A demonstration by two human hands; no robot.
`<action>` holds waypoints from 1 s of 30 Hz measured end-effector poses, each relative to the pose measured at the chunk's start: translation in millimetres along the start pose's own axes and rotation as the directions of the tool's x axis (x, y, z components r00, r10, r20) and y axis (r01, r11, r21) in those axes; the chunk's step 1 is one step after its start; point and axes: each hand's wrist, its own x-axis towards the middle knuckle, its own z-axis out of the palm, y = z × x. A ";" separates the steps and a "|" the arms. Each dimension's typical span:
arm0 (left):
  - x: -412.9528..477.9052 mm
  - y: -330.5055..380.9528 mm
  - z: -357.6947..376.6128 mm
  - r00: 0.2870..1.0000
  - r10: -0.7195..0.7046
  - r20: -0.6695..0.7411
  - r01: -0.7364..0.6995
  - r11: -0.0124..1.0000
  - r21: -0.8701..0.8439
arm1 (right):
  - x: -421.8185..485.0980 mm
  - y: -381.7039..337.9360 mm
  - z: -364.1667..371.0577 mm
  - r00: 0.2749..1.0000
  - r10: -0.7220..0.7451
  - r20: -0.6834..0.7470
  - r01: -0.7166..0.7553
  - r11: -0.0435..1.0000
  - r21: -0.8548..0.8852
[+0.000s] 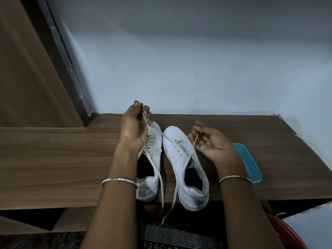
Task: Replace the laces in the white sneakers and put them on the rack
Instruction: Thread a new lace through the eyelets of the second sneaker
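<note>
Two white sneakers stand side by side on a brown wooden desk (pixel 53 159), toes pointing away from me. My left hand (pixel 133 126) is above the left sneaker (pixel 152 169) and pinches the upper part of its white lace (pixel 158 174), pulled up taut. The rest of that lace trails over the desk's front edge. My right hand (pixel 210 141) is beside the right sneaker (pixel 181 159) and holds one end of its lace (pixel 195 141) between thumb and fingers. The right sneaker's lace runs through only a few eyelets, and its other end hangs off the desk.
A blue plastic lid or tray (pixel 249 162) lies on the desk just right of my right wrist. A wooden panel (pixel 27 69) rises at the left, a pale wall behind. A red rim (pixel 287 232) and a white sheet (pixel 312 225) sit at the lower right.
</note>
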 end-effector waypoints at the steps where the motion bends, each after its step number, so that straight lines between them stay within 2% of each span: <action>1: -1.9 0.1 -1.5 0.997 0.071 -0.043 -0.059 0.972 0.225 | 0.1 -1.9 0.0 0.998 -0.067 -0.019 0.068 0.997 0.026; 2: -3.0 -1.9 -4.0 0.986 0.159 -0.055 -0.115 0.879 0.463 | -0.4 -3.1 0.9 0.990 -0.133 -0.035 0.134 0.990 0.035; 3: -5.6 -4.1 -5.3 0.969 0.245 -0.015 -0.176 0.734 0.656 | -0.9 -3.8 1.8 0.982 -0.185 -0.045 0.187 0.982 0.040; 4: -6.9 -7.3 -6.3 0.951 0.296 0.084 -0.244 0.561 0.791 | -1.7 -4.4 2.8 0.974 -0.219 -0.050 0.221 0.974 0.048; 5: -7.2 -11.4 -7.5 0.935 0.285 0.210 -0.309 0.369 0.877 | -2.4 -4.4 3.9 0.970 -0.239 -0.052 0.241 0.969 0.051; 6: -8.8 -15.2 -6.8 0.932 0.199 0.303 -0.335 0.156 0.929 | -3.0 -3.9 5.1 0.966 -0.253 -0.053 0.255 0.966 0.040; 8: -11.9 -23.6 -5.6 0.955 -0.012 0.295 -0.291 -0.216 0.932 | -3.1 -1.2 7.2 0.960 -0.275 -0.055 0.275 0.961 -0.016; 10: -14.0 -31.5 -3.7 0.976 -0.088 0.197 -0.216 -0.402 0.890 | -1.7 0.8 7.1 0.956 -0.285 -0.070 0.278 0.956 -0.091; 13: -21.1 -38.4 0.3 0.984 -0.025 0.178 -0.167 -0.495 0.853 | -0.6 -0.6 3.1 0.930 -0.350 -0.108 0.301 0.898 -0.320; 14: -21.5 -40.2 -1.4 0.982 -0.001 0.190 -0.168 -0.466 0.869 | -1.0 -0.6 0.3 0.909 -0.404 -0.100 0.328 0.843 -0.427; 16: -18.7 -42.3 -7.3 0.976 0.043 0.211 -0.187 -0.315 0.930 | -1.1 1.4 -4.4 0.877 -0.478 -0.047 0.362 0.722 -0.589; 19: -10.3 -48.7 -16.5 0.951 0.149 0.272 -0.264 -0.070 0.962 | -2.5 7.4 -9.8 0.881 -0.472 0.027 0.342 0.597 -0.726; 21: -8.3 -49.0 -17.8 0.924 0.251 0.288 -0.306 0.034 0.951 | -4.3 10.2 -12.5 0.875 -0.482 0.042 0.329 0.531 -0.781; 23: -6.8 -44.8 -18.9 0.907 0.343 0.243 -0.325 0.207 0.923 | -6.3 13.6 -13.2 0.874 -0.483 0.056 0.317 0.479 -0.819; 26: -5.9 -35.2 -18.6 0.909 0.407 0.085 -0.320 0.554 0.769 | -2.2 19.8 -13.8 0.871 -0.482 0.097 0.305 0.376 -0.875; 28: -5.0 -30.2 -21.1 0.902 0.430 -0.033 -0.293 0.667 0.685 | 3.9 23.3 -13.0 0.851 -0.514 0.110 0.289 0.283 -0.915; 30: -3.2 -27.2 -27.8 0.885 0.452 -0.108 -0.273 0.694 0.666 | 8.3 24.1 -11.0 0.809 -0.579 0.104 0.267 0.204 -0.942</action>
